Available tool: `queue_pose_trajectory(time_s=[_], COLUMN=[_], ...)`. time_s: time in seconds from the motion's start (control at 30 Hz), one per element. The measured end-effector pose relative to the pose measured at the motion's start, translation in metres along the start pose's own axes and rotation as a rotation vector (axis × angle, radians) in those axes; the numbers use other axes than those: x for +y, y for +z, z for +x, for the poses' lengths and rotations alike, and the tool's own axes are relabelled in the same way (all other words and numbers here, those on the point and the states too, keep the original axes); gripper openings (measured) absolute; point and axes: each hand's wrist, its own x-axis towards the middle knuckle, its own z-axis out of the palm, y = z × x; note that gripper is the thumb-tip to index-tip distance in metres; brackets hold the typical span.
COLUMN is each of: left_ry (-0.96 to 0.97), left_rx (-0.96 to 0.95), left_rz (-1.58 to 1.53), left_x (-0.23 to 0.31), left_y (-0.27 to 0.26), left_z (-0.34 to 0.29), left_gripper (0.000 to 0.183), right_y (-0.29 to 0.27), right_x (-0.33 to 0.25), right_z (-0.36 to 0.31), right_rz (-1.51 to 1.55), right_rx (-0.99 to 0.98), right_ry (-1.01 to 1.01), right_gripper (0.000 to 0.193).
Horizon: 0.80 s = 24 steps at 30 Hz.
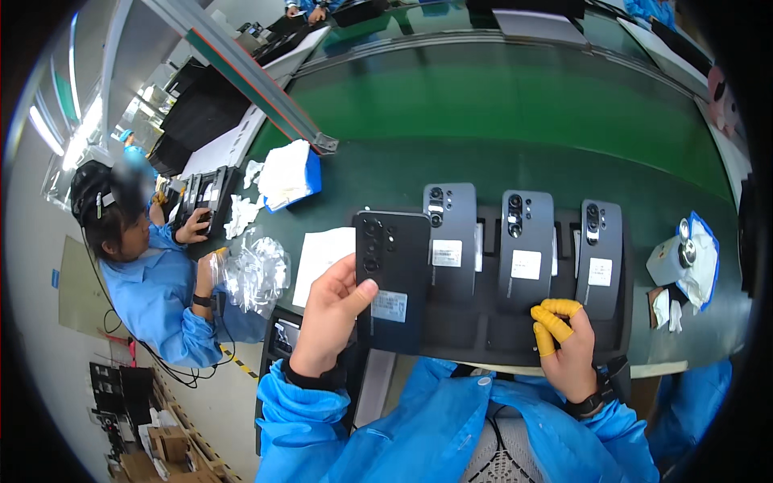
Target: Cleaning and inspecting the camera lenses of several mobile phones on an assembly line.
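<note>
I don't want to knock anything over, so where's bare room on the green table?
Mostly the wide patch beyond the three phones, between the blue box and silver-topped bottle. A narrow strip lies between the black tray and the bottle. The tray itself is crowded with phones and the right hand.

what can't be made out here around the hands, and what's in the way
Head view: screen side of the black rectangular phone; it faces away from the camera.
Head view: some fingertips of the bare left hand; that phone hides them.
Head view: print on the white rectangular label of the middle grey rectangular phone; too small.
Head view: the rest of the blue fabric at top right; cut off by the upper edge.
</note>
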Motion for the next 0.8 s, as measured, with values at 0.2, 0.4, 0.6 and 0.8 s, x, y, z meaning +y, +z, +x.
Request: queue_pose_trajectory(time_s=[0.2, 0.4, 0.6, 0.8], left_ry=[-0.084, -0.187, -0.198, -0.224], left_rx=[-0.096, -0.08, -0.114, -0.128], left_rz=[0.023, 0.058, 0.074, 0.063], left_x=[-0.016, -0.024, -0.029, -0.033], left_y=[0.012, 0.022, 0.023, 0.024], left_z=[-0.02, -0.027, -0.031, -0.033], left_gripper=[0.041, 0.037, 0.043, 0.043], right_y=[0.005, 0.005, 0.004, 0.004], right_x=[0.003, 0.007, 0.008, 0.007], right_z=[0.006, 0.003, 0.0, 0.0], right_rz=[-0.003, -0.015, -0.014, -0.005], right_rx=[0.002, 0.002, -0.007, -0.007], right_ry=[-0.047, -0.047, -0.031, -0.031], right_gripper=[0.028, 0.027, 0.028, 0.028])
